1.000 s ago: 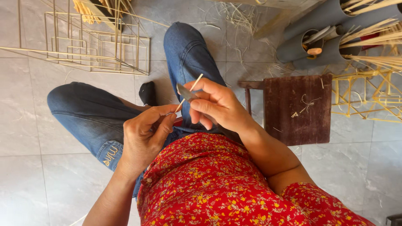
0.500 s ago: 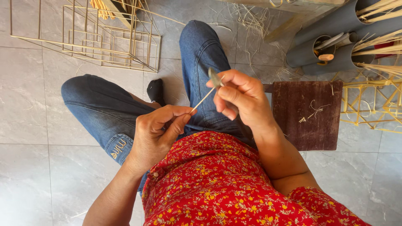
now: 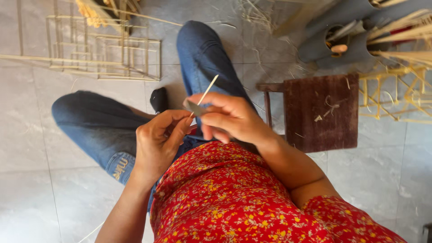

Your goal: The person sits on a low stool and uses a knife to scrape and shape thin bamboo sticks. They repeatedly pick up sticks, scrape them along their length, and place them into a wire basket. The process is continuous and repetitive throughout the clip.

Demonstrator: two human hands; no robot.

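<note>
Over lap, centre: I see left hand (image 3: 157,139) pinching thin stick (image 3: 206,93) steady.
Right hand (image 3: 229,118): fingers closed on small blade (image 3: 194,107), edge against stick.
2 o'clock: wooden stool (image 3: 320,112).

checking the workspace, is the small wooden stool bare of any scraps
No, the dark wooden stool has a few pale straw scraps lying on its top, beside the person's right hand.
</note>
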